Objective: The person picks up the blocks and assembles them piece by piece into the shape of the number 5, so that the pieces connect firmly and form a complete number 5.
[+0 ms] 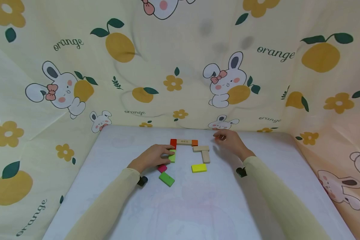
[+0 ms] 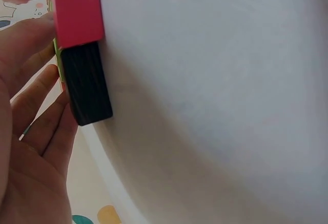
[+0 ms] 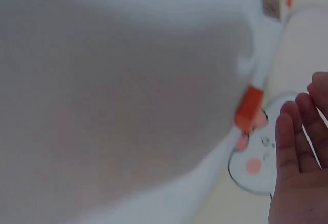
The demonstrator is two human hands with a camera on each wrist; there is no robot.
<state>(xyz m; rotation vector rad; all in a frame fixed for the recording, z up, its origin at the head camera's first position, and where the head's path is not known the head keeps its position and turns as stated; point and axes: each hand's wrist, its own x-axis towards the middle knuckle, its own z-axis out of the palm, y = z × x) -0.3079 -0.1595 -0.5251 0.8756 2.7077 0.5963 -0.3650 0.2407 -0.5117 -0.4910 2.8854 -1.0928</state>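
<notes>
My left hand (image 1: 152, 156) reaches over the left column of blocks, fingertips at a red block (image 1: 173, 143) and a lime green block (image 1: 172, 156). In the left wrist view its thumb lies beside a pink-red block (image 2: 79, 11), its fingers near a dark block (image 2: 86, 83); the head view shows no dark block, the hand covering that area. My right hand (image 1: 231, 143) is at the back right, fingers extended in the right wrist view. An orange block (image 3: 249, 106) appears beyond its fingertips there, apart from them; in the head view the fingers partly cover it.
A wooden block (image 1: 184, 142) with an orange end block (image 1: 195, 143) runs right from the red one. Two plain wooden blocks (image 1: 201, 149) form a corner nearby. Yellow (image 1: 199, 168) and green (image 1: 166, 179) blocks lie in front. A printed curtain (image 1: 180, 66) backs the white table (image 1: 198, 210).
</notes>
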